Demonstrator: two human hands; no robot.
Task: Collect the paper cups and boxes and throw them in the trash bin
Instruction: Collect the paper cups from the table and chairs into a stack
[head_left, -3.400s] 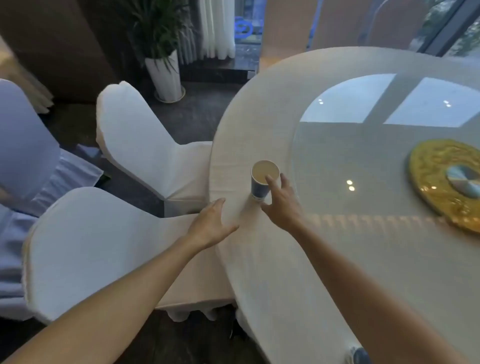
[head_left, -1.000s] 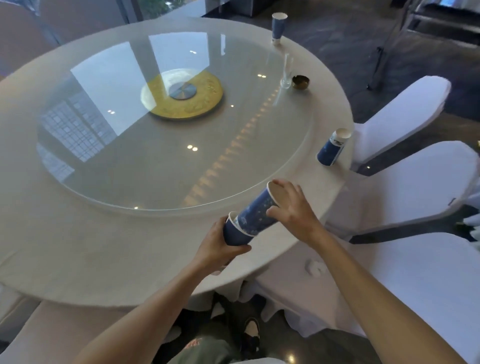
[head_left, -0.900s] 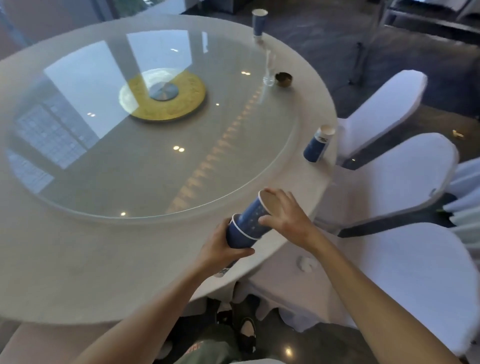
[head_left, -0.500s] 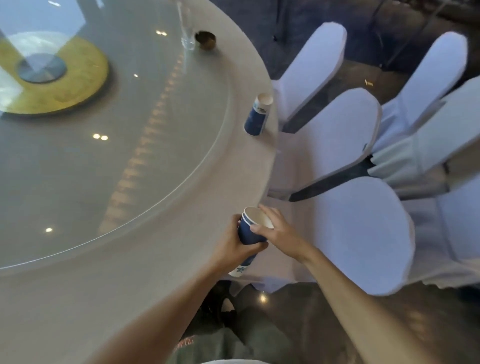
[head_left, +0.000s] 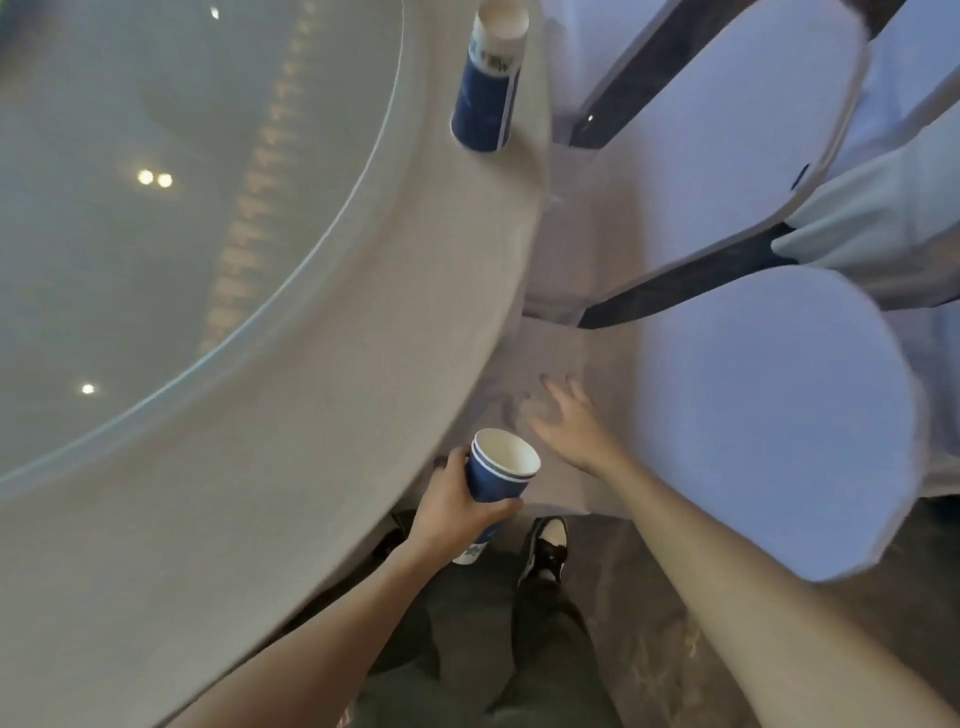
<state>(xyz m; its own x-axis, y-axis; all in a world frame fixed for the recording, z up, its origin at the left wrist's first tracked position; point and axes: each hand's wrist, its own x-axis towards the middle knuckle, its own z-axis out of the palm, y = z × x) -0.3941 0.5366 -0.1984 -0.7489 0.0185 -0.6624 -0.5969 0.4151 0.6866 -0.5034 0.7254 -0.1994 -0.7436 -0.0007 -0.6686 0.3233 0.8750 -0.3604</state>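
My left hand (head_left: 449, 501) grips a stack of blue paper cups (head_left: 497, 475), nested one inside the other, mouth up, just off the edge of the round table (head_left: 322, 415). To the right of the stack my right hand (head_left: 569, 423) is empty, fingers spread, stretched out over a white chair seat. Farther along the table's rim stands another stack of blue and white paper cups (head_left: 488, 83), well beyond both hands.
A glass turntable (head_left: 156, 156) covers the table's middle. White-covered chairs (head_left: 769, 415) crowd the right side, close to the table edge. My legs and a shoe (head_left: 545, 545) show on the dark floor below.
The two cups have been pushed fully together. My right hand has let go of them and opened out to the right. The view has swung down and along the table edge.
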